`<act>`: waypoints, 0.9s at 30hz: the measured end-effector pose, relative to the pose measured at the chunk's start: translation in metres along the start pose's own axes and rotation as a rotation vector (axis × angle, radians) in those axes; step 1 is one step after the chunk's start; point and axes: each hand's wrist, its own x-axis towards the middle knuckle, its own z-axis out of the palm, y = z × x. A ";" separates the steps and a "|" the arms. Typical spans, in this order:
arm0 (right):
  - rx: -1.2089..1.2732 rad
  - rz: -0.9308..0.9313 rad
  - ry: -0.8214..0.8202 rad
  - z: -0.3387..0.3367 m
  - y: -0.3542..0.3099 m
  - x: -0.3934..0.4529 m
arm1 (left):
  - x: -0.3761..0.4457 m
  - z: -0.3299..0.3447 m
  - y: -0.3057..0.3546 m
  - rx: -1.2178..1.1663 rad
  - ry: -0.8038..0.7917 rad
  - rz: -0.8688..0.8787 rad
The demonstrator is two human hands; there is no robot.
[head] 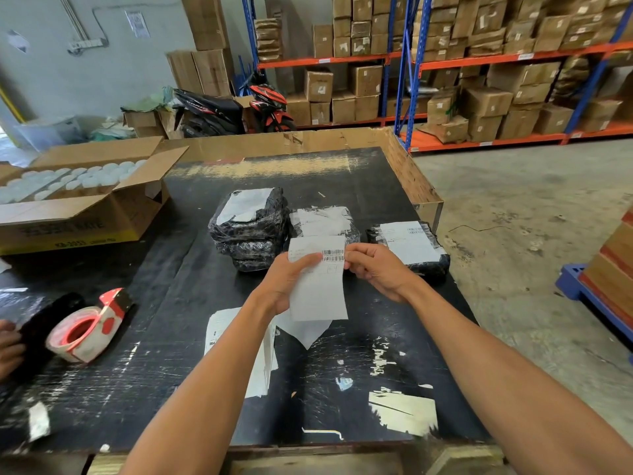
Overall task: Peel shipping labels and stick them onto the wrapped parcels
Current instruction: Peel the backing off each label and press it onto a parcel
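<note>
I hold a white shipping label (320, 286) with a barcode upright above the black table (171, 337). My left hand (286, 282) grips its left edge and my right hand (376, 269) pinches its right edge near the barcode. Behind it stand three parcels wrapped in black bubble film: a stack at the left (248, 228), a middle parcel (323, 221) and a right parcel (411, 246). Each shows a white label on top. A pile of more labels (239, 341) lies on the table under my left forearm.
A red and white tape dispenser (89, 327) sits at the left, next to another person's hand (8, 344). An open carton of white lids (78, 200) stands at the far left. Shelves of boxes (479, 80) and a motorbike (239, 108) fill the background.
</note>
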 end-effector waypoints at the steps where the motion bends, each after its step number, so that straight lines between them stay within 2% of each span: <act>1: 0.031 0.009 -0.017 0.001 -0.001 0.001 | 0.000 0.000 0.000 -0.017 -0.005 -0.018; 11: 0.041 0.048 -0.051 0.012 -0.009 0.003 | -0.002 0.000 -0.004 -0.136 -0.035 -0.094; 14: -0.020 0.034 -0.005 0.011 -0.009 0.004 | 0.000 0.001 -0.001 -0.099 -0.003 -0.102; 17: -0.130 -0.004 0.094 0.008 -0.007 0.005 | 0.008 0.006 -0.001 0.166 0.169 0.000; 19: -0.218 -0.028 0.129 0.008 -0.004 0.007 | 0.011 0.011 -0.002 0.396 0.336 0.136; 20: -0.246 -0.039 0.140 0.008 -0.003 0.008 | 0.012 0.014 -0.001 0.457 0.364 0.224; 23: -0.351 -0.066 0.175 0.009 0.000 0.011 | 0.013 0.025 0.008 0.473 0.211 0.374; 27: -0.449 -0.087 0.214 0.010 -0.001 0.010 | 0.014 0.034 0.018 0.505 0.116 0.354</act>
